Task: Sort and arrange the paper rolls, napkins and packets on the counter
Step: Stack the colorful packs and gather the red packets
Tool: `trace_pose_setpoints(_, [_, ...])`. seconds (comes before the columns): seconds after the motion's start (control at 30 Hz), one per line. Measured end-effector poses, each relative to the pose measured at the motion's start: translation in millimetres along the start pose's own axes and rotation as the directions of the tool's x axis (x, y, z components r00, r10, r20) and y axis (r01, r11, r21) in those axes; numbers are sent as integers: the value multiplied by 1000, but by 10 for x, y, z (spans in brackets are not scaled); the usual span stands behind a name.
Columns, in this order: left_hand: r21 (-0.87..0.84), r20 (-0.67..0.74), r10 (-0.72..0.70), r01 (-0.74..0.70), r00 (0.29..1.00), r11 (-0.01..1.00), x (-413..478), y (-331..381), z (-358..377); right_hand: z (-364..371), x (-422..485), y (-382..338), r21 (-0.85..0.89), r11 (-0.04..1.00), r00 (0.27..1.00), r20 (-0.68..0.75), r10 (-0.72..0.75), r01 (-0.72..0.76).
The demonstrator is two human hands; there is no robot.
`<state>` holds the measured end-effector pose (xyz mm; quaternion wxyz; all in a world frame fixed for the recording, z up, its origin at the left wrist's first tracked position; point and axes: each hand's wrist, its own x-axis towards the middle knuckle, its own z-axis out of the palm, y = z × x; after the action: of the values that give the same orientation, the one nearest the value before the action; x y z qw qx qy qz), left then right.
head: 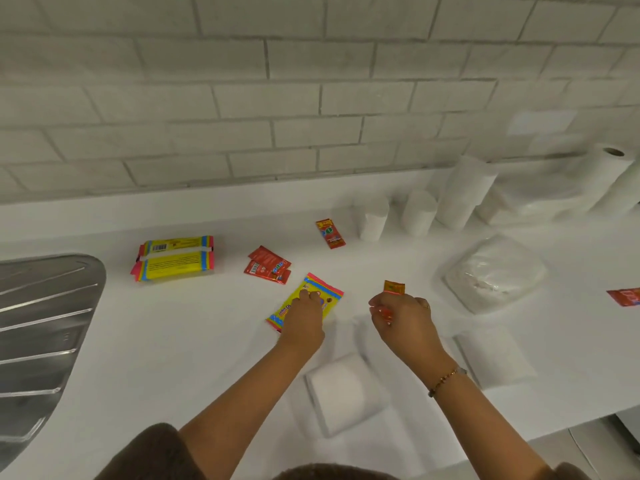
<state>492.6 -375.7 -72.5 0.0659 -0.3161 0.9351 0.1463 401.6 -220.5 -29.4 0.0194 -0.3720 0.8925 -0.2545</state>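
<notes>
My left hand (pixel 304 318) presses down on a flat yellow packet (pixel 323 291) with pink and blue edges, lying mid-counter. My right hand (pixel 403 318) is closed around a small orange sachet (pixel 394 287) whose top sticks out above the fingers. A thicker yellow packet bundle (pixel 175 258) lies to the left. Two red sachets (pixel 268 266) overlap behind my left hand, and another red sachet (pixel 330 233) lies farther back. White paper rolls (pixel 374 218) stand in a row at the back right. A folded white napkin stack (pixel 343 389) sits between my forearms.
A steel sink drainboard (pixel 41 327) fills the left edge. A clear bag of white napkins (pixel 495 271) and a flat napkin pile (pixel 491 355) lie on the right. One more red sachet (pixel 625 296) touches the right border. The tiled wall (pixel 277 98) closes the back.
</notes>
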Motion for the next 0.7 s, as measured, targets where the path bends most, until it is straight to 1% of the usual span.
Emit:
trace_pose_setpoints(0.07, [-43,9,83,-83,996,996,-60,-129,1,21,36,-29,10,1000,1000,0,-24,24])
trace_pose_setpoints(0.13, [-41,-2,157,-157,988,987,-135,-278,-42,36,72,-72,22,998,998,2,-55,55])
trace_pose_setpoints(0.23, [-67,-16,220,-221,975,973,-234,-506,-192,56,124,-153,33,995,996,7,-93,93])
trace_pose_setpoints(0.33, [-161,-62,243,-250,968,955,-330,-710,-429,97,176,-255,22,992,992,25,-126,126])
trace_pose_setpoints(0.43, [-233,-114,193,-215,975,948,-421,-910,-713,136,259,-403,12,987,985,71,-158,158])
trace_pose_setpoints(0.53, [-250,-222,109,-165,969,954,-483,-1164,-995,167,350,-563,-4,985,977,130,-171,173])
trace_pose_setpoints(0.63, [-272,-340,23,-122,940,955,-485,-1479,-1248,223,423,-683,3,982,970,154,-186,188])
trace_pose_setpoints(0.7, [-246,-409,-35,-73,912,966,-422,-1716,-1352,269,451,-747,6,980,967,157,-198,200])
